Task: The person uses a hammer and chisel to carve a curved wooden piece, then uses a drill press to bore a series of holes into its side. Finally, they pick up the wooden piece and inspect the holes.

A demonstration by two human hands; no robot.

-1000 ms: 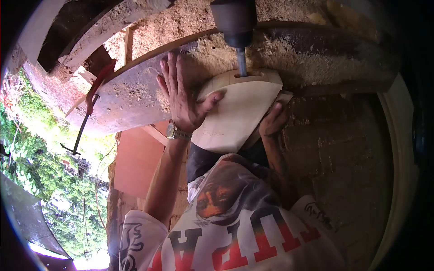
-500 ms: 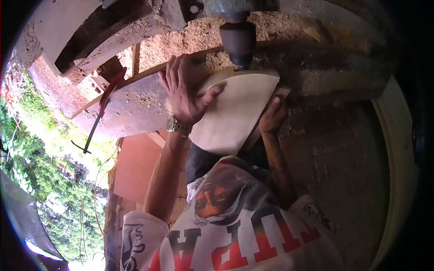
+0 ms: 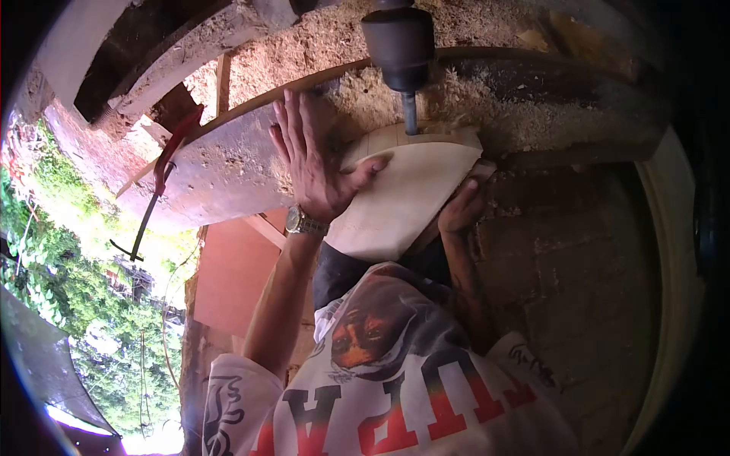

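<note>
Head view: left hand (image 3: 315, 171) lies flat, fingers spread, thumb on pale curved wooden blank (image 3: 411, 190). Right hand (image 3: 462, 209) grips its right edge, fingertips hidden. Dark metal drill bit (image 3: 411, 115) meets the blank above both hands.

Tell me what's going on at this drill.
A person steadies a pale wood piece on a sawdust-covered table under a drill. The left hand lies flat, thumb on the piece; the right hand has a grip on its right edge. The bit meets the piece's far edge.
</note>
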